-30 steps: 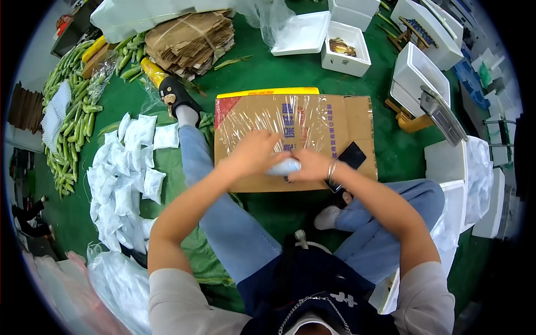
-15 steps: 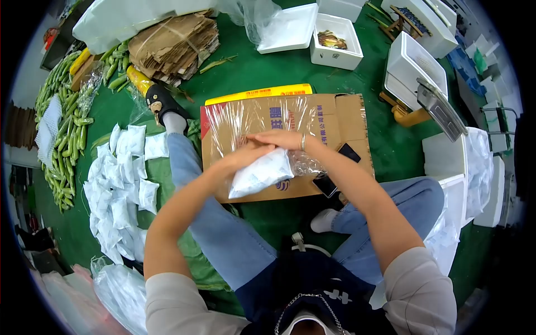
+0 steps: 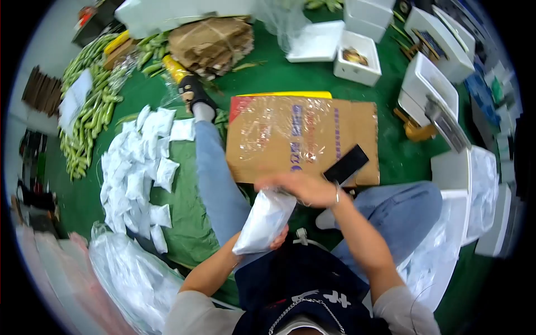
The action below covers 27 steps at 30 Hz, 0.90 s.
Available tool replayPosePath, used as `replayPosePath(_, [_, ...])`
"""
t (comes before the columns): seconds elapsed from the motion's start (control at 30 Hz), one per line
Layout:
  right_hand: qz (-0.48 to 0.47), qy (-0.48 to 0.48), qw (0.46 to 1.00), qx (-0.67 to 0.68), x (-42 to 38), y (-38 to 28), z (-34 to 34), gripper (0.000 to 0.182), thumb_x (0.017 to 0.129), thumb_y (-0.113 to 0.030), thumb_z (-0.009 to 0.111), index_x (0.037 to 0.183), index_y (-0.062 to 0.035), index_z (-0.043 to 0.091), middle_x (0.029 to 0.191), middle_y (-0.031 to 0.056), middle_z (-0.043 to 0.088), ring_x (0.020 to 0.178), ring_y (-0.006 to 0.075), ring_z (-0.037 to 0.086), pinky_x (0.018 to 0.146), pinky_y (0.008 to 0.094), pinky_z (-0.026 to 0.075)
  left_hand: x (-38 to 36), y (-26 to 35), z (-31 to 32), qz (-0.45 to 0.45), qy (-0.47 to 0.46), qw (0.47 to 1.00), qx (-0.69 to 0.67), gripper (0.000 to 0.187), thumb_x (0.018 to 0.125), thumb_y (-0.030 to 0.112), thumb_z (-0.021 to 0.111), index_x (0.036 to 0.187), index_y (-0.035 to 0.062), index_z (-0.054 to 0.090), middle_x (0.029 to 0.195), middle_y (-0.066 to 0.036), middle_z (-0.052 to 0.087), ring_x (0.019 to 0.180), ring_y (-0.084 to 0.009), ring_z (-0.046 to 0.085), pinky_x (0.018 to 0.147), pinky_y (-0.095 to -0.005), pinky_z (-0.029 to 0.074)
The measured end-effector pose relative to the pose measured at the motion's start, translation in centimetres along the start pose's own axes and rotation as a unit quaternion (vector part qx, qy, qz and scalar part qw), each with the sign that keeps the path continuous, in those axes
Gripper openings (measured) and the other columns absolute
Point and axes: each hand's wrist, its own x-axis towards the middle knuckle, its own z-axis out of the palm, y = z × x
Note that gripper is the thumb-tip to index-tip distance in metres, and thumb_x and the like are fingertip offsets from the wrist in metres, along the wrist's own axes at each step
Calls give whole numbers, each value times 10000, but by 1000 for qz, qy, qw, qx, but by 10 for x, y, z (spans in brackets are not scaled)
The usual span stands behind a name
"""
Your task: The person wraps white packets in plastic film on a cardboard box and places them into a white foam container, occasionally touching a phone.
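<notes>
A plump white plastic packet [image 3: 264, 220] is held tilted above my lap, in front of the cardboard box. My left hand [image 3: 279, 238] grips it from below and behind, with only the fingertips showing at its right edge. Over the packet's top end lies my right hand [image 3: 304, 187], its fingers stretched out flat and slightly blurred. It seems to touch the gathered top, though the exact contact is hidden. A cardboard box [image 3: 262, 134] with clear film on it lies just beyond my hands. On its near right corner rests a black phone [image 3: 346, 164].
Many similar white packets [image 3: 134, 167] lie piled on a green sheet [image 3: 192, 223] to the left. Long green vegetables [image 3: 92, 131] are heaped farther off. White foam boxes [image 3: 357, 72] stand at the back, beside a scale [image 3: 446, 124] on the right. Flattened cardboard [image 3: 209, 47] is stacked ahead.
The packet has come off the box toward my body and turned more upright. My left hand has moved from its top to underneath. The view has shifted, uncovering the phone.
</notes>
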Motion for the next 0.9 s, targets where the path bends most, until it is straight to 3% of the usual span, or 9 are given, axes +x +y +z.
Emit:
replayPosePath(0.1, [16, 247, 937, -248, -12, -23, 67, 295, 885, -207, 595, 1122, -33, 575, 1086, 188, 620, 1000, 307, 615, 841, 371, 475, 10, -9, 3, 109, 321, 939, 53, 506, 905, 519, 509, 1004, 33, 606, 804, -127, 646, 708, -266, 650, 605, -400, 550])
replayPosePath(0.27, [-2, 527, 850, -10, -34, 65, 49, 166, 939, -108, 391, 932, -15, 529, 874, 62, 563, 782, 146, 528, 694, 296, 459, -1, -4, 95, 267, 335, 903, 21, 628, 964, 516, 429, 1423, 105, 312, 1347, -124, 479, 1178, -237, 511, 978, -410, 424])
replayPosePath(0.37, [3, 562, 804, 191, -11, 34, 68, 220, 955, -157, 390, 969, 11, 532, 916, 94, 562, 818, 186, 547, 752, 344, 476, -2, -28, 100, 388, 448, 678, 434, 557, 973, 391, 489, 1402, 89, 302, 1237, -159, 512, 1095, -182, 507, 927, -364, 417])
replayPosePath(0.47, [98, 508, 855, 45, -4, 21, 92, 334, 956, -205, 472, 1180, 41, 484, 1144, 187, 552, 1041, 262, 553, 912, 355, 437, 13, -36, 115, 416, 585, 536, 444, 371, 962, 237, 541, 1250, 23, 450, 1012, -116, 603, 900, -152, 569, 799, -323, 477])
replayPosePath(0.53, [3, 390, 853, -347, 6, -39, 119, 501, 919, -180, 516, 1311, 93, 364, 1373, 301, 387, 1298, 354, 387, 1087, 390, 288, 12, -22, 81, 576, 561, 535, 259, 344, 963, 313, 529, 1109, 2, 555, 878, -92, 625, 803, -129, 583, 726, -295, 492])
replayPosePath(0.6, [36, 305, 839, -448, -3, -70, 128, 643, 852, -149, 575, 1356, 120, 281, 1442, 356, 240, 1345, 471, 259, 1114, 478, 218, -4, -4, 84, 509, 594, 597, 177, 379, 969, 374, 493, 1031, 19, 608, 878, -71, 639, 793, -121, 600, 740, -303, 505])
replayPosePath(0.7, [-85, 66, 779, -618, -13, -96, 135, 641, 732, -168, 645, 1273, 99, 428, 1457, 330, 238, 1298, 590, 215, 1075, 605, 213, -10, 11, 67, 368, 349, 862, -10, 449, 955, 503, 434, 1098, 114, 609, 924, -17, 653, 783, -146, 628, 787, -321, 524])
replayPosePath(0.8, [-297, 91, 775, -551, -5, -104, 141, 296, 800, -181, 617, 1023, 13, 612, 1017, 155, 622, 922, 415, 586, 810, 476, 466, 1, -9, 62, 253, 293, 918, 92, 552, 924, 594, 412, 1181, 127, 557, 939, -42, 635, 754, -163, 630, 665, -330, 550])
replayPosePath(0.9, [-6, 109, 847, -521, -8, -95, 142, 244, 768, -147, 598, 937, 29, 580, 954, 212, 634, 936, 388, 603, 823, 490, 438, 0, -12, 80, 117, 261, 945, 162, 609, 914, 617, 394, 1244, 120, 521, 969, -57, 629, 748, -175, 638, 610, -329, 556])
